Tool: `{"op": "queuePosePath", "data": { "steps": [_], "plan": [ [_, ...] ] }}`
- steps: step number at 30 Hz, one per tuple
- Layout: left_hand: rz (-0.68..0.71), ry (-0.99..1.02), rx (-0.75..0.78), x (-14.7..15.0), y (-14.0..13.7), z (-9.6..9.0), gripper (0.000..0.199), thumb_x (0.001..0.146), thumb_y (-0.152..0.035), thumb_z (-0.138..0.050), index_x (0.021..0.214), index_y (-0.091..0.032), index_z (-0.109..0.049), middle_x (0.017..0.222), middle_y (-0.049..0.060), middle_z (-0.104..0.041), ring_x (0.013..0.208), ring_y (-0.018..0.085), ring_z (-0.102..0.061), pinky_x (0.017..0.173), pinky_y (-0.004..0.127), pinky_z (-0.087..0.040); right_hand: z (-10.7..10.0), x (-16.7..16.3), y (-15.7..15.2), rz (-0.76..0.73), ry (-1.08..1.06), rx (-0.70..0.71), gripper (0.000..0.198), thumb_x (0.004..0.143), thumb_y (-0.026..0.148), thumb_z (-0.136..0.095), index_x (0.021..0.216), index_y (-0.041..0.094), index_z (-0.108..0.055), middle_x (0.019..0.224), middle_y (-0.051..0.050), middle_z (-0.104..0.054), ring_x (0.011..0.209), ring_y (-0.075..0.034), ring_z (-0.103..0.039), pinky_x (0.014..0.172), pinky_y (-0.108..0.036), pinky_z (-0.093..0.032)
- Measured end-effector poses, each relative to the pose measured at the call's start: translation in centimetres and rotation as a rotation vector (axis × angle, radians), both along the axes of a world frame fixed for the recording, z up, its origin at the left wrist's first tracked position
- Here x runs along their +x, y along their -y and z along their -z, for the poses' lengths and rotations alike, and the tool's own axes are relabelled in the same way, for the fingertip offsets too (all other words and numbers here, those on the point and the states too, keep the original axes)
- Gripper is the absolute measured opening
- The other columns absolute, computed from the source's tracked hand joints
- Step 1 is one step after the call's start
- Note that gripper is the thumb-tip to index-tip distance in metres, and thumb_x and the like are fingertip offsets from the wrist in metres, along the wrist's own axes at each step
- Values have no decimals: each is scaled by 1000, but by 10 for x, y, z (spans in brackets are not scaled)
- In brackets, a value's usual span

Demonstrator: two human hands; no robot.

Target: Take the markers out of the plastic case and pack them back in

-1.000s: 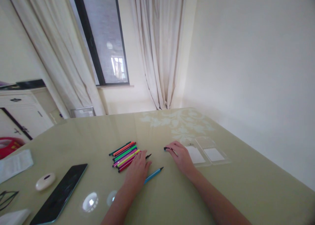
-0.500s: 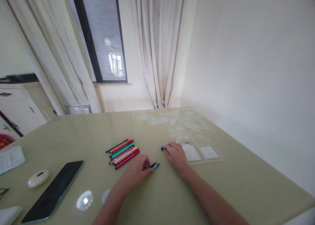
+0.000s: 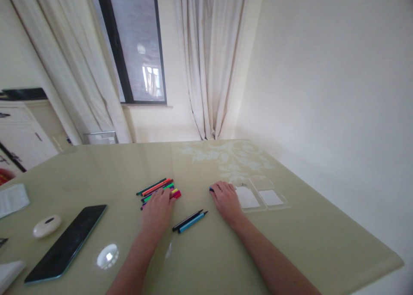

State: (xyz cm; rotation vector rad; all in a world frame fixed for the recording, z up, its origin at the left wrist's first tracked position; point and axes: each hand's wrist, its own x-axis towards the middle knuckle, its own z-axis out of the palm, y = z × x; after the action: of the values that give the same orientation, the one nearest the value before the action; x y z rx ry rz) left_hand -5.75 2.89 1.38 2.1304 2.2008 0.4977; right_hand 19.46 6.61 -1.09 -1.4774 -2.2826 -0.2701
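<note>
Left hand [image 3: 159,204] is draped over the marker pile [image 3: 158,187], can't tell if it grips one; right hand [image 3: 226,200] pinches what look like caps [image 3: 211,189], probably to keep them collected. Between the forearms, black marker [image 3: 187,220] and blue marker [image 3: 193,222] lie uncapped side by side, likely for easy reach. Clear case [image 3: 263,183] sits just right of the right hand, dark mark [image 3: 244,184] on it unreadable, no brands legible.
</note>
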Motion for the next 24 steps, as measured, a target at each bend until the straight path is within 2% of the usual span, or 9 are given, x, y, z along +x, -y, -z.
{"op": "queuePosePath", "data": {
  "steps": [2, 5, 8, 11, 13, 16, 20, 24],
  "plan": [
    [-22, -37, 0, -8, -2, 5, 15, 97, -29, -53, 95, -20, -65, 110, 12, -68, 106, 29, -64, 86, 38, -47, 0, -2, -1, -30, -10, 22, 13, 99, 20, -61, 110, 20, -68, 114, -11, -68, 106, -27, -59, 92, -39, -42],
    [65, 5, -33, -9, -4, 10, 19, 98, -32, -52, 90, -21, -66, 103, 9, -68, 102, 28, -64, 87, 38, -48, 1, -7, -7, -110, -6, 71, 16, 100, 20, -59, 113, 21, -69, 124, -12, -67, 110, -26, -60, 95, -40, -43],
    [180, 42, 0, 2, -6, 12, 18, 98, -31, -51, 89, -21, -63, 103, 8, -68, 104, 27, -62, 93, 38, -46, 1, -11, -13, -187, -21, 107, 19, 103, 22, -55, 115, 21, -70, 125, -12, -68, 112, -26, -61, 97, -40, -44],
    [261, 116, 18, 17, -5, 14, 17, 101, -29, -47, 94, -20, -60, 100, 8, -68, 101, 25, -63, 90, 37, -47, -3, -10, -10, -257, -110, 125, 26, 105, 28, -53, 124, 21, -67, 122, -12, -70, 112, -25, -62, 97, -40, -46],
    [305, 184, 26, 26, -3, 16, 19, 103, -29, -43, 100, -21, -60, 101, 7, -69, 97, 23, -64, 87, 35, -49, -8, -7, -3, -356, -150, 113, 31, 106, 32, -51, 132, 22, -65, 122, -12, -71, 111, -24, -64, 98, -40, -48],
    [393, 214, 111, 35, 3, 20, 23, 105, -30, -40, 110, -23, -62, 107, 7, -70, 99, 22, -65, 88, 35, -50, -13, -3, 8, -476, -168, 82, 30, 107, 33, -49, 129, 27, -68, 113, -8, -75, 104, -20, -67, 95, -36, -50],
    [457, 180, 187, 40, 10, 18, 31, 107, -35, -37, 115, -24, -65, 104, 7, -69, 96, 21, -65, 88, 32, -50, -16, -2, 14, -484, -230, 42, 28, 107, 28, -48, 121, 28, -72, 108, -7, -76, 101, -19, -68, 94, -34, -52],
    [427, 136, 123, 41, 13, 11, 33, 108, -39, -37, 115, -27, -67, 101, 4, -72, 90, 20, -67, 76, 28, -48, -15, -6, 13, -512, -366, -77, 29, 107, 31, -47, 114, 25, -74, 104, -6, -75, 100, -18, -68, 92, -31, -54]
  ]
}}
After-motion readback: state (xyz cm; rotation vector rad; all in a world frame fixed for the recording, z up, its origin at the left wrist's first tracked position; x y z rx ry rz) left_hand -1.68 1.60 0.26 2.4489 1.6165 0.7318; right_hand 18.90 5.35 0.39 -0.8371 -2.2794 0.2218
